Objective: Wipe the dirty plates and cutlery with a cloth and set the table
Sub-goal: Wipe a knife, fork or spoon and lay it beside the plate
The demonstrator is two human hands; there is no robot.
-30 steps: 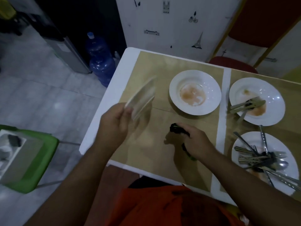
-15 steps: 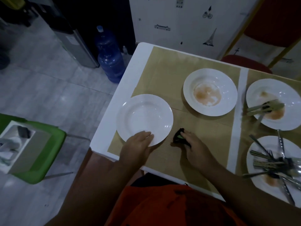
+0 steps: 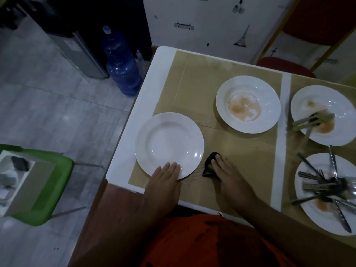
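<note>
A clean white plate lies flat on the tan placemat at the table's near left corner. My left hand has its fingers over the plate's near rim; the thumb is hidden. Just right of the plate, my right hand presses on a crumpled dark cloth with a green patch. A stained plate sits further back in the middle. At the right, a second stained plate carries forks, and a third plate holds a pile of cutlery.
The white table ends just left of the clean plate. A green chair with a box on it stands on the floor at left. A blue water jug stands past the table's far corner, and a red chair behind it.
My left hand brought the tilted plate down flat onto the placemat and still touches its near rim. My right hand stayed on the cloth. The view shifted slightly.
</note>
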